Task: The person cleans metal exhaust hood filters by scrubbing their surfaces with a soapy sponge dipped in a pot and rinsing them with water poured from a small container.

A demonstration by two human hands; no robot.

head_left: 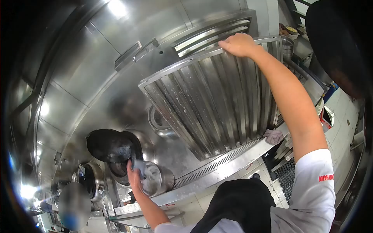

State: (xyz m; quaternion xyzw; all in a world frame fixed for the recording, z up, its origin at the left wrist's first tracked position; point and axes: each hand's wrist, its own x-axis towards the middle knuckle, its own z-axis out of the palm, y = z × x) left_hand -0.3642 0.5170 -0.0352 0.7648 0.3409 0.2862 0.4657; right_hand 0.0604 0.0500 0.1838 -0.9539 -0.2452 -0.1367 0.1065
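Note:
My right hand (241, 44) is closed over the top edge of a metal range hood baffle filter (217, 93). The ridged filter leans upright on the steel counter, its face wet with drops and foam. My left hand (135, 176) reaches over the rim of a steel pot (166, 178) that holds whitish, sudsy liquid. A pale, blurred thing (140, 167) shows at its fingers, too smeared to name. Just behind that hand sits a black wok (107, 145).
A slotted drain (221, 165) runs along the counter's front edge. A crumpled greyish cloth (273, 136) lies near the filter's lower right corner. A round metal basin (157, 120) sits behind the filter. More pots (91, 180) stand at left.

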